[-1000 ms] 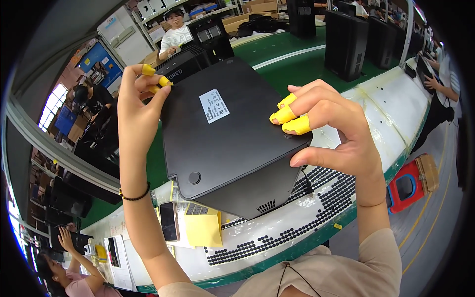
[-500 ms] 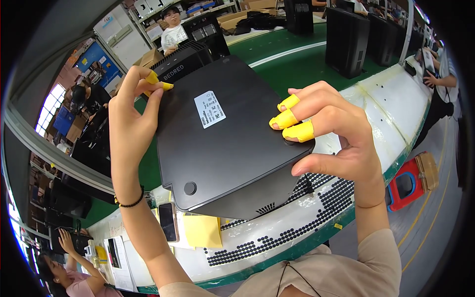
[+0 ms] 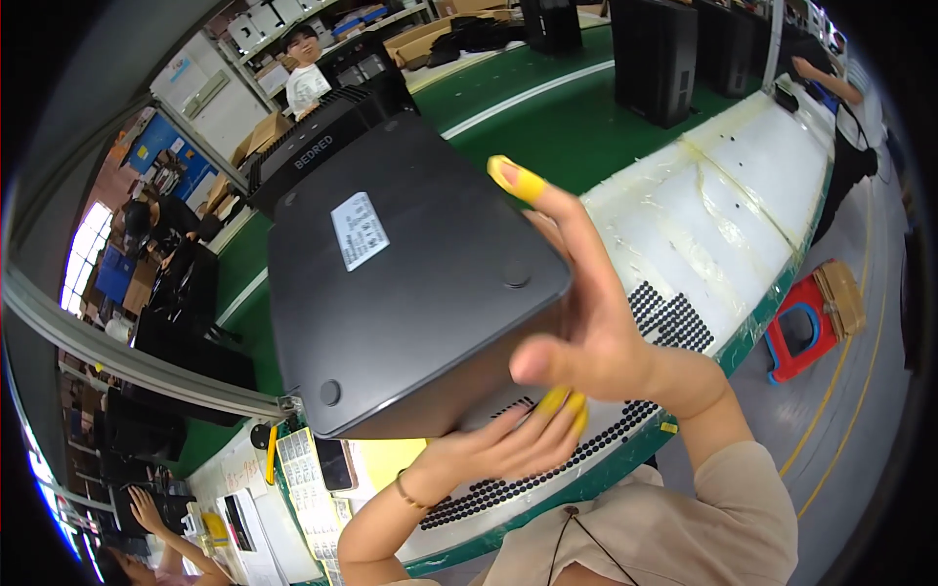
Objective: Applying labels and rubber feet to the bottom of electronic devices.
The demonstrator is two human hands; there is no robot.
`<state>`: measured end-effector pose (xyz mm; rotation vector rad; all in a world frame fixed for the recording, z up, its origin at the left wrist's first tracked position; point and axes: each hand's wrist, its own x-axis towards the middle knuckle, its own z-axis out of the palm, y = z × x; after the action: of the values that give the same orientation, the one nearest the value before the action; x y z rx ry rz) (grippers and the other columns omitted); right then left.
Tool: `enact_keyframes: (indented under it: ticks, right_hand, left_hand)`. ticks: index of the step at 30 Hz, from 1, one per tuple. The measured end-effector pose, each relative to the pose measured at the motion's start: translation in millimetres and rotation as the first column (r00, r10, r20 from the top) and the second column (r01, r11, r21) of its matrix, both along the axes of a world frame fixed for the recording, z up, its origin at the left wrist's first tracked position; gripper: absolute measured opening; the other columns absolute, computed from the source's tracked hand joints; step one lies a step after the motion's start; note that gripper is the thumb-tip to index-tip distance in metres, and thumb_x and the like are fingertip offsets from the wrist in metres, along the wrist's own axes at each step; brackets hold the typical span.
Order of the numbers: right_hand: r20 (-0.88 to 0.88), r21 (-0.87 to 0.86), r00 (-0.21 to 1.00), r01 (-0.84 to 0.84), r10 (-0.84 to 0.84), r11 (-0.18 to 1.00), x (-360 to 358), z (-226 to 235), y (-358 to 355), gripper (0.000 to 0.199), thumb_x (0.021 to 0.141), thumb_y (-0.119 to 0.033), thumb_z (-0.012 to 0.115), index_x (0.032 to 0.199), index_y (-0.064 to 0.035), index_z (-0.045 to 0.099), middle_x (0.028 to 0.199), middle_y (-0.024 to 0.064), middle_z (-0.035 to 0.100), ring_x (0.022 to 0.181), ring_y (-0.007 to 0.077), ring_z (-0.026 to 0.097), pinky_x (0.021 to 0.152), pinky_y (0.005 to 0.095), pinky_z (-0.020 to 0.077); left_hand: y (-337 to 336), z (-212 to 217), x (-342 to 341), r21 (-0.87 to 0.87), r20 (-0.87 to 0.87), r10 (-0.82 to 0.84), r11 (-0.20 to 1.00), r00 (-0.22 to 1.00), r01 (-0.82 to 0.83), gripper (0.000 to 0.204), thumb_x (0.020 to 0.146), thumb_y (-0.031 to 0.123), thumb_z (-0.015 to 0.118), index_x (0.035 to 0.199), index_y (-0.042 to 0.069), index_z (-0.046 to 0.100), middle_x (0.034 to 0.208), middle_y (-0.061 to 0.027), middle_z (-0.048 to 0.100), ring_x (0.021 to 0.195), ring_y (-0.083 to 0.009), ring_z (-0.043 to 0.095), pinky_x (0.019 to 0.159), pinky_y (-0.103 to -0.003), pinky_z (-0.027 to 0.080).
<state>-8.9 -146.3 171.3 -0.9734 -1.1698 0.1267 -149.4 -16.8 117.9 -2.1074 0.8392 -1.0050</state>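
Observation:
A black tower-shaped appliance point(image 3: 420, 293) lies tipped before me, its flat base facing up. A white label point(image 3: 359, 230) sits on that base, with round black feet near its corners. My right hand point(image 3: 596, 313), smeared by motion, is spread at the right edge, index finger raised and thumb apart. Below it, my left hand point(image 3: 508, 444) reaches across the near side, fingers stretched out beside the vent slots. Yellow covers wrap fingertips on both hands. Partly under the hands, rows of small black round pads point(image 3: 674, 317) lie on the bench.
Behind it stands another black appliance point(image 3: 318, 146). Several black towers point(image 3: 653, 63) stand on the green surface. A phone point(image 3: 336, 465), yellow paper point(image 3: 386, 459) and a label sheet point(image 3: 305, 479) lie at near left. A red stool point(image 3: 796, 332) is right. Other people work around.
My left hand has gone from the far left corner of the base to the near side. My right hand has lifted off the base and spread. The appliance has shifted left.

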Motion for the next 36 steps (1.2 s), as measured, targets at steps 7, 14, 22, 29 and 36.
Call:
enact_keyframes:
  ticks: [7, 14, 22, 29, 36]
  right_hand:
    - [-0.168, 0.163, 0.985, 0.055, -0.027, 0.985, -1, 24, 12, 0.064, 0.081, -0.025, 0.082, 0.127, -0.0024, 0.043, 0.099, 0.0053, 0.058, 0.094, 0.0104, 0.054, 0.091, 0.0259, 0.0403]
    - [0.066, 0.23, 0.951, 0.281, -0.303, 0.932, 41, 25, 2, 0.058, 0.079, -0.018, 0.071, 0.125, -0.0013, 0.042, 0.108, 0.0106, 0.055, 0.1, 0.0167, 0.054, 0.095, 0.0315, 0.0401]
    - [0.095, 0.129, 0.951, 0.283, -0.296, 0.95, 104, -6, -17, 0.052, 0.077, -0.015, 0.059, 0.125, -0.0043, 0.041, 0.118, 0.0115, 0.05, 0.116, 0.0211, 0.048, 0.106, 0.0344, 0.0321]
    - [-0.041, 0.133, 0.98, 0.198, -0.194, 0.971, 145, -18, 7, 0.043, 0.082, -0.01, 0.056, 0.123, -0.0076, 0.044, 0.116, 0.0078, 0.051, 0.111, 0.0155, 0.048, 0.101, 0.0294, 0.0342]
    - [-0.086, 0.107, 0.98, 0.19, -0.181, 0.976, 203, 7, 25, 0.042, 0.082, -0.023, 0.055, 0.122, -0.0115, 0.048, 0.123, 0.005, 0.05, 0.114, 0.0132, 0.047, 0.101, 0.0267, 0.0325]
  left_hand:
    - [3, -24, 38, 0.305, -0.088, 0.218, 0.935, 0.972, -0.182, 0.054, 0.094, 0.035, 0.044, 0.145, 0.015, 0.045, 0.152, -0.0052, 0.039, 0.144, -0.0215, 0.031, 0.122, -0.042, 0.017]
    - [6, -62, 157, 0.195, 0.285, 0.106, 0.967, 0.953, -0.166, 0.05, 0.095, 0.032, 0.044, 0.141, 0.014, 0.047, 0.148, -0.0051, 0.042, 0.142, -0.0208, 0.032, 0.12, -0.042, 0.017]
    - [13, -93, 267, 0.046, 0.407, 0.333, 0.922, 0.851, -0.383, 0.052, 0.092, 0.03, 0.048, 0.143, 0.019, 0.043, 0.15, 0.0074, 0.037, 0.143, -0.0078, 0.025, 0.121, -0.03, 0.011]
    - [30, -115, 282, -0.067, 0.274, 0.32, 0.947, 0.907, -0.314, 0.05, 0.093, 0.023, 0.046, 0.142, 0.02, 0.046, 0.152, 0.0085, 0.037, 0.142, -0.005, 0.029, 0.121, -0.03, 0.014]
    - [14, -90, 261, -0.446, -0.139, 0.209, 0.859, 0.968, -0.25, 0.05, 0.083, 0.006, 0.056, 0.132, 0.014, 0.055, 0.152, -0.0056, 0.039, 0.14, -0.0208, 0.037, 0.119, -0.042, 0.023]
